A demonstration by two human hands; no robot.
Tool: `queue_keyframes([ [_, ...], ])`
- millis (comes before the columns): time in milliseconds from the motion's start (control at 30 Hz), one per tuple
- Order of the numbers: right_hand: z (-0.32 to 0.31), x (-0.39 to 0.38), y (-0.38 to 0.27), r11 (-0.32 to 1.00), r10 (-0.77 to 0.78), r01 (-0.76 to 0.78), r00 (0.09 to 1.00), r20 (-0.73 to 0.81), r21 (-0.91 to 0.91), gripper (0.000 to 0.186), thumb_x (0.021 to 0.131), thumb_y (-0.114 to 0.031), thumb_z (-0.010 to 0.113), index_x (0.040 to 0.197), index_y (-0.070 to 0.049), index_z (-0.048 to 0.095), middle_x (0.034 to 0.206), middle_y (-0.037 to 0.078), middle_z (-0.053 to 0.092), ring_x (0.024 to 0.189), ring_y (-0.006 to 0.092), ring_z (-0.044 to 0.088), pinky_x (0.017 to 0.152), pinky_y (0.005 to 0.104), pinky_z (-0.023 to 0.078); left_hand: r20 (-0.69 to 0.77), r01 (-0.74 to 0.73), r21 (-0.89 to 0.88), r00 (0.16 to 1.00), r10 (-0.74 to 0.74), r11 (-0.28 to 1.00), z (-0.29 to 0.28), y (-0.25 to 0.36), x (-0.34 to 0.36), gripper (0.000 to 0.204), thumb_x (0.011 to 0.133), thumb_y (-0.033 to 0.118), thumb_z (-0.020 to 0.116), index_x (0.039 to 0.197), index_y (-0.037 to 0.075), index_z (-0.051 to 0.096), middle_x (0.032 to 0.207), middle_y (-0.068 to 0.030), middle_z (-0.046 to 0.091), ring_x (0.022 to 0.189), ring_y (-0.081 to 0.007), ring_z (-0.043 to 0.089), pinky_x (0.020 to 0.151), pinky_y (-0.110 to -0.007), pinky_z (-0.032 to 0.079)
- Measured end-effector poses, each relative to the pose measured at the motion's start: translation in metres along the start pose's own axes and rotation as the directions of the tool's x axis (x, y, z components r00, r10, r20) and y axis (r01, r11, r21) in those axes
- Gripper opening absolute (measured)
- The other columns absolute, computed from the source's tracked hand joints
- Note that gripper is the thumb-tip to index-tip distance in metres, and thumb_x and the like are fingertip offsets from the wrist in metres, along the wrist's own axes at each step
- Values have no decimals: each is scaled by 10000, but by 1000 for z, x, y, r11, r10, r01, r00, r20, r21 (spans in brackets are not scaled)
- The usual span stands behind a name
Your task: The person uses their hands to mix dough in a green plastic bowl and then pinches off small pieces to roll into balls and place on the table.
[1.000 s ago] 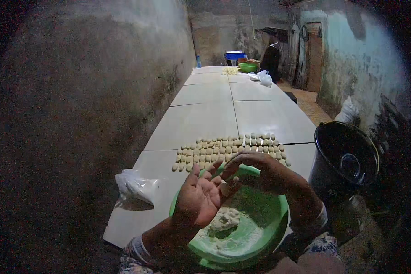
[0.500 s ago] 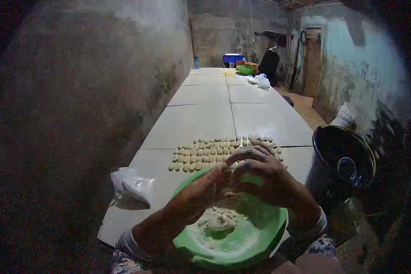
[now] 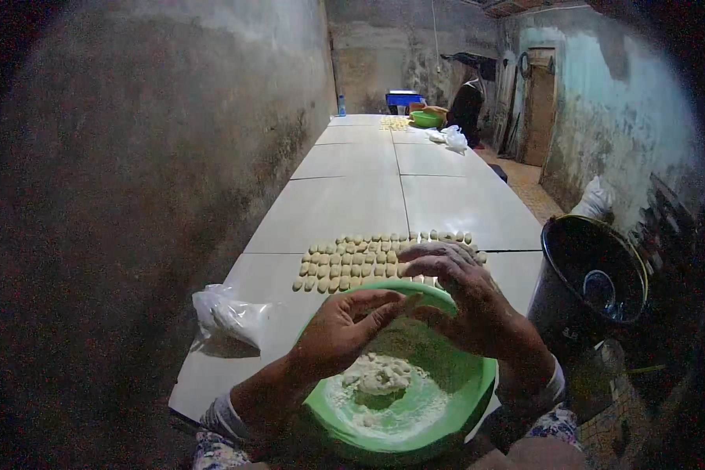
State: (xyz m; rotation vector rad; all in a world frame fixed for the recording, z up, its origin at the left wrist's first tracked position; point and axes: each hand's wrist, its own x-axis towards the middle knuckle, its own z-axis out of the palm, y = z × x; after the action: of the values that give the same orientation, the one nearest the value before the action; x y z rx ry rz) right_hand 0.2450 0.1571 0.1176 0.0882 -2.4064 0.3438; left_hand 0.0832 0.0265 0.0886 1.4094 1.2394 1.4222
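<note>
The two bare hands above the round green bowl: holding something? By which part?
It can't be told: the left hand looks pinched near the right hand, but anything there is too blurred.

"Any writing you can read?"
"None. There's a small pale mark (image 3: 571, 333) on the outer side of the dark bucket (image 3: 554, 308), but it's too faint and blurred to make out."

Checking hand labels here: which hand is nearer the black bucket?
Right. The right hand is over the right side of the green bowl, with the black bucket off to its right. The left hand is over the bowl's left side, farther from the bucket.
</note>
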Motion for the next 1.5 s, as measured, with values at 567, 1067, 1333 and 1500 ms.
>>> queue_keyframes([
  [567, -6, -11, 0, 945, 308, -324, 926, 220, 42, 679, 836, -108, 577, 1420, -86, 231, 1198, 221, 540, 1109, 391, 522, 951, 404, 415, -107, 24, -177, 993, -44, 984, 1, -1, 3, 180, 855, 109, 643, 961, -32, 609, 914, -109, 658, 830, -142, 632, 762, -262, 523],
  [1067, -2, -5, -3, 978, 73, -97, 988, 134, 187, 242, 767, -69, 622, 1010, -71, 615, 913, 127, 605, 830, 290, 620, 717, 351, 507, 65, 7, -163, 998, 4, 987, -7, -24, 5, 363, 923, 346, 517, 1027, 4, 578, 871, -77, 640, 797, -127, 602, 720, -268, 481],
  [1333, 1, -3, -6, 989, 15, -16, 1000, 11, 150, 172, 732, -50, 627, 903, -54, 641, 825, 110, 599, 753, 276, 626, 647, 353, 509, 201, -11, -30, 979, 16, 999, -4, -27, 1, 525, 960, 479, 316, 1082, 7, 510, 820, -61, 609, 737, -111, 543, 697, -253, 447],
  [1500, 5, -1, -8, 974, 75, -57, 994, -77, 217, 430, 790, -35, 613, 1208, -76, 519, 1074, 157, 591, 913, 317, 622, 775, 340, 509, 36, -48, 17, 998, 47, 999, 4, -19, 0, 475, 951, 460, 381, 1010, 24, 562, 786, -37, 583, 716, -113, 544, 674, -274, 448],
])
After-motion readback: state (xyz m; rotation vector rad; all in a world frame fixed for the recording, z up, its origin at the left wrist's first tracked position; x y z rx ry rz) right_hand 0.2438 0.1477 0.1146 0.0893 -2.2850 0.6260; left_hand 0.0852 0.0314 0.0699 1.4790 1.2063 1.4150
